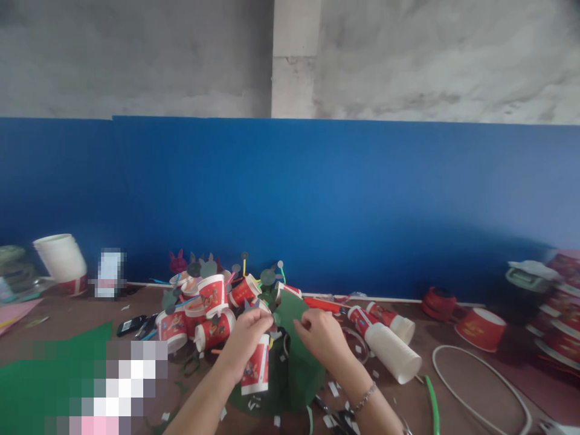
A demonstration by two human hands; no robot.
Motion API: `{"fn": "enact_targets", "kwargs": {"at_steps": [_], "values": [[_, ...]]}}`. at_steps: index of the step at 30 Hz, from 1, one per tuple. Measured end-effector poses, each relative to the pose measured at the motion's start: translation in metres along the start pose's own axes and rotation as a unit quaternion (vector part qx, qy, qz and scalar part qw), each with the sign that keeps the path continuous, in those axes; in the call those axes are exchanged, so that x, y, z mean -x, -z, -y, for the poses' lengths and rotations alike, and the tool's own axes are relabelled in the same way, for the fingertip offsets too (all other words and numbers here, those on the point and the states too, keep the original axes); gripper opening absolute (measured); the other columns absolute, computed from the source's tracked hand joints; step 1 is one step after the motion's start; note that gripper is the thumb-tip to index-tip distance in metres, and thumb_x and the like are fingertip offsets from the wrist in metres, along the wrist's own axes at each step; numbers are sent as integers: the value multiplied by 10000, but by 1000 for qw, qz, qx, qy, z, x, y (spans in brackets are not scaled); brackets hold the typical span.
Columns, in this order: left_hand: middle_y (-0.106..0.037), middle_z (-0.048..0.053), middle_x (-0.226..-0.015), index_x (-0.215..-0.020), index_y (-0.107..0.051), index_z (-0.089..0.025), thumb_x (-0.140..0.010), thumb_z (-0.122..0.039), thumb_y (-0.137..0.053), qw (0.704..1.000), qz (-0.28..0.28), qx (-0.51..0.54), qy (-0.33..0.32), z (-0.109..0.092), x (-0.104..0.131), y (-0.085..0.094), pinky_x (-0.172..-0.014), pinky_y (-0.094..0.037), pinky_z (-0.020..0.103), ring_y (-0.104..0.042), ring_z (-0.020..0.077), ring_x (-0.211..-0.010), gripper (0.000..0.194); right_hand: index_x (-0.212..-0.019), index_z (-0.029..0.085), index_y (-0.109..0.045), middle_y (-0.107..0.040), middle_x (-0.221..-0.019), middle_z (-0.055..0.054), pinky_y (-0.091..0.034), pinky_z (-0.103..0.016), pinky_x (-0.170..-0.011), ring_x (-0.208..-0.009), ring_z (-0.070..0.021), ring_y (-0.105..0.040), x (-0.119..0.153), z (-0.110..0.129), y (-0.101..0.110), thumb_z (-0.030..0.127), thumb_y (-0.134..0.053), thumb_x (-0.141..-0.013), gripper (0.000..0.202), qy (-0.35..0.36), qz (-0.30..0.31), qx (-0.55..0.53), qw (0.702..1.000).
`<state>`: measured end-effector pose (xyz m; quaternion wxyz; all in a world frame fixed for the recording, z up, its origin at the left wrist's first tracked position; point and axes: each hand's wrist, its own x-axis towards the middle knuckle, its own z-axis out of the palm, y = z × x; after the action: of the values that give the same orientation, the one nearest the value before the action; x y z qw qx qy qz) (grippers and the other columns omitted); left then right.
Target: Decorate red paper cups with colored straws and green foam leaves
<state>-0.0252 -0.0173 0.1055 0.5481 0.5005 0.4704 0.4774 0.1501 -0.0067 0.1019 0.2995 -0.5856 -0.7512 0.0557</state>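
Note:
In the head view my left hand (251, 334) is closed at the thumb and fingertips, above a red and white paper cup (256, 370); what the fingertips pinch is too small to make out. My right hand (317, 333) has its fingers curled against a dark green sheet (296, 356), which stands up between the two hands. A bracelet circles the right wrist. Beside the left hand lies a heap of decorated red cups (212, 296) with small dark discs and coloured strips attached.
Stacked white cups (393, 352) lie right of my right hand. Scissors (335, 415) rest near the front edge. A white hoop (480, 386) and a red tub (481, 329) are at the right. A green sheet (58, 368) covers the left. A blue wall panel (290, 199) stands behind.

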Motion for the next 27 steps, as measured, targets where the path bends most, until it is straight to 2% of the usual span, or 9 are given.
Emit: {"fn": "enact_targets", "kwargs": {"at_steps": [2,4,8,10,12,15,19,23,27], "values": [[-555,-32,-588,-646,-563,-170,-685,-316,-594,999,-11,44,20,0,1,0,-571,-395,233,-519,117,-566,155,-732,193,-588,-634,-731,-43,-415,-282,-647,-707,-195,-581,2,5,2,110,-564,-699,93,49,-5,-44,998],[-577,-17,-606,-621,-565,-165,-655,-308,-605,997,-14,72,28,1,1,-1,-609,-406,242,-552,134,-619,153,-905,194,-578,-635,-867,-47,-434,-297,-743,-837,-203,-580,4,12,2,70,-566,-670,266,104,-22,-104,989],[-593,5,-631,-610,-590,-155,-643,-337,-603,998,-1,53,28,2,1,-1,-652,-406,252,-571,159,-690,185,-816,202,-589,-621,-850,-38,-421,-330,-795,-863,-204,-554,5,19,-1,96,-543,-715,154,155,-47,-167,972],[-600,13,-646,-623,-599,-153,-675,-353,-580,999,-3,23,24,2,1,0,-654,-407,255,-572,164,-703,207,-749,194,-591,-624,-805,-33,-418,-320,-770,-819,-194,-555,4,19,-4,127,-538,-730,87,114,-52,-210,970],[-587,2,-639,-635,-591,-161,-704,-364,-574,1000,-8,-18,4,1,0,1,-635,-405,251,-560,156,-675,214,-710,180,-592,-613,-718,-18,-415,-287,-673,-711,-172,-546,2,17,-7,188,-557,-730,41,20,-27,-277,960],[-598,-2,-689,-722,-610,-171,-718,-364,-600,995,-18,-84,-58,-1,-1,2,-635,-410,245,-552,153,-682,193,-650,163,-585,-536,-567,27,-337,-239,-522,-538,-120,-458,0,16,-8,288,-597,-705,138,-100,40,-384,917],[-592,-1,-677,-730,-636,-156,-734,-351,-608,987,-4,-125,-103,-3,0,1,-623,-389,242,-527,146,-654,197,-601,155,-575,-472,-520,55,-270,-222,-500,-506,-86,-383,0,17,-4,315,-652,-659,187,-134,87,-463,872],[-557,-20,-635,-697,-624,-152,-706,-348,-659,999,23,1,-42,-1,2,-2,-606,-370,229,-495,124,-622,200,-634,154,-604,-533,-560,42,-315,-220,-545,-554,-94,-439,2,19,-1,355,-717,-634,231,-138,116,-523,833],[-536,-27,-593,-620,-577,-148,-648,-344,-725,984,73,160,31,2,3,-5,-603,-370,215,-472,101,-595,247,-684,154,-645,-601,-611,19,-378,-235,-603,-603,-115,-517,1,17,-5,379,-750,-622,256,-132,104,-563,809]]}}
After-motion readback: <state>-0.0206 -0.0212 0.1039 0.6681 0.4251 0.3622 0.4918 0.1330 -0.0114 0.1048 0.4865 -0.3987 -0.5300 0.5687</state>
